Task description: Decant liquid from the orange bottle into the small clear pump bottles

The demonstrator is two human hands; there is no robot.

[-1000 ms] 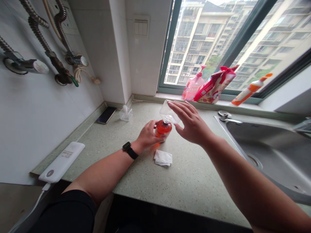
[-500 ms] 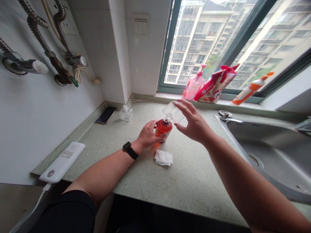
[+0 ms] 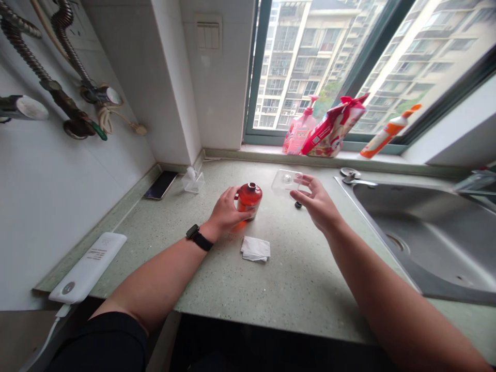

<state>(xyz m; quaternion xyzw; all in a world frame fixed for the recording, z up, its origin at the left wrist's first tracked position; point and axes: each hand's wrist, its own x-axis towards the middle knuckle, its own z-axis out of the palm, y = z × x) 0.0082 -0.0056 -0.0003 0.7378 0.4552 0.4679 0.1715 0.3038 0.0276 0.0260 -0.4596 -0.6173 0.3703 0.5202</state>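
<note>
Two hands are over the speckled counter point(image 3: 294, 289). Nearest the body, a white power bank point(image 3: 88, 268) lies at the counter's left edge, well apart from the left fingers, a cable plugged into its near end. A folded white tissue point(image 3: 256, 249) lies just nearer the body than the left fingertips.

The left hand point(image 3: 227, 212) is clamped around the side of an upright bottle point(image 3: 250, 199), thumb across its near face. That bottle is see-through, orange-red, with a pale label and a dark-rimmed, open neck; its colour makes it hard to tell how full it is.

The right hand point(image 3: 315, 199) has its thumb and fingers closed on the side of a clear container point(image 3: 284, 182), whose contents cannot be made out. A small black cap point(image 3: 298, 205) sits just below the right thumb.

Beyond the left fingers, toward the wall, are a clear box point(image 3: 192, 182) and a dark phone point(image 3: 160, 185). A metal sink point(image 3: 434, 237) lies right of the right hand. Farthest off, on the windowsill past the right fingers, stand a pink pump bottle point(image 3: 299, 130), a red bag point(image 3: 335, 129) and a leaning orange-and-white squeeze bottle point(image 3: 387, 133).
</note>
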